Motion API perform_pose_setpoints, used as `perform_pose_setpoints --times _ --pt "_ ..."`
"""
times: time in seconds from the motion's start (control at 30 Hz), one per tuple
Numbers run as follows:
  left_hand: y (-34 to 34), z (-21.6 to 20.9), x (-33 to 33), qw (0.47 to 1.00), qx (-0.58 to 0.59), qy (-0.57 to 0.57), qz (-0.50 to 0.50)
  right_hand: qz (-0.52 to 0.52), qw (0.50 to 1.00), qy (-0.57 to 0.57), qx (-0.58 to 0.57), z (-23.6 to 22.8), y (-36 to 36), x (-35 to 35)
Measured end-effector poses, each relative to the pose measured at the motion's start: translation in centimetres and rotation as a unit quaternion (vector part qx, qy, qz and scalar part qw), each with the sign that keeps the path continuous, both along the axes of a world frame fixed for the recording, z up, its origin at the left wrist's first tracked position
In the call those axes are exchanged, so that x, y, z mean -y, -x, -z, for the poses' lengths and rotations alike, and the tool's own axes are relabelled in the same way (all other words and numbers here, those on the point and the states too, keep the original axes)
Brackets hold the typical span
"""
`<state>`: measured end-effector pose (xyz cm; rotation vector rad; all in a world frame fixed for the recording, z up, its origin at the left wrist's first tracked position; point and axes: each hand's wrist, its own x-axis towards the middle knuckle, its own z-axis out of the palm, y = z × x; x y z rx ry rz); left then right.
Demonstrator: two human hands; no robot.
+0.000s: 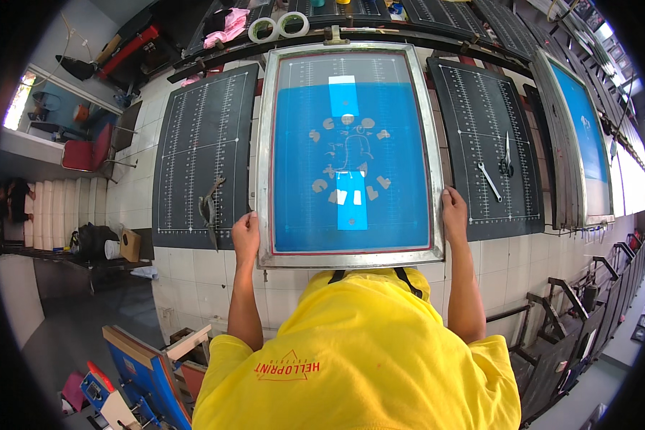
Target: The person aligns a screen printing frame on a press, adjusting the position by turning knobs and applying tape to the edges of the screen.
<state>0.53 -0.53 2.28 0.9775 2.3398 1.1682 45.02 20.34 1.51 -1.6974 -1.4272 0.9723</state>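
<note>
The screen (351, 154) sits before you, between the left board (183, 165) and right board (502, 165). Your left fingers (249, 217) and right fingers (449, 195) pinch its sides toward the near end; grip evenly, holding it level to avoid twisting.

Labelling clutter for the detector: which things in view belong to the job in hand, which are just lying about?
In the job:
screen
left hand, at its left edge
right hand, at its right edge

Apparently just lying about:
wrench and scissors, on the right board
tape rolls
pink bundle
</note>
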Motion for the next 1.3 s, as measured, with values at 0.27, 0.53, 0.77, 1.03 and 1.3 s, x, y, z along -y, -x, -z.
perform_pose_setpoints --times 0.27,0.53,0.77,1.03,1.3 --pt "-0.6 -1.4 1.8 0.998 -0.037 0.049 0.005 -0.002 0.999 0.018 0.042 -1.8 0.4 2.6" --pt "-1.5 -1.1 0.8 0.997 -0.069 0.011 -0.015 0.032 0.999 -0.003 -0.024 -2.1 1.7 2.6" --pt "-2.6 -1.4 0.7 0.999 -0.001 -0.026 -0.023 0.052 0.998 0.012 -0.034 -2.9 0.8 2.3" --pt "-1.8 -1.2 1.0 0.999 0.033 -0.014 -0.030 0.054 0.999 0.001 -0.001 -2.7 1.1 1.9" --pt "-0.5 -0.5 1.9 0.999 0.026 -0.019 -0.016 0.046 0.999 -0.026 -0.004 -1.8 1.4 2.0"
